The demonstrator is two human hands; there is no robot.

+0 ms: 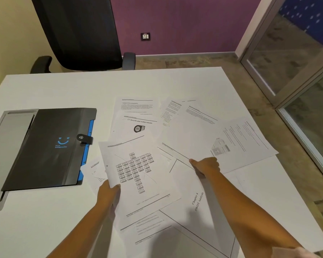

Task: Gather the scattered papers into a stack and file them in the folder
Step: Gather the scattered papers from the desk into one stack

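Left of the left hand [108, 192], which pinches the chart sheet [136, 175], lies the closed folder [45, 148]. Beyond the right hand's [206, 165] pinch on a text sheet [189, 135], more papers [244, 144] fan out.

1. White table [45, 211] fills the foreground.
2. Black chair [78, 32] stands behind it.
3. Purple wall [185, 25] carries a socket [145, 36].
4. Glass partition [296, 58] stands right, over mottled floor [203, 60].

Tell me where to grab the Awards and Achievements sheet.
Take the Awards and Achievements sheet by its far edge, coming from the chair side. Its near part lies under the flowchart sheet, which the left hand pinches, so only the far half is free. It lies flat, so probably slide, then pinch.
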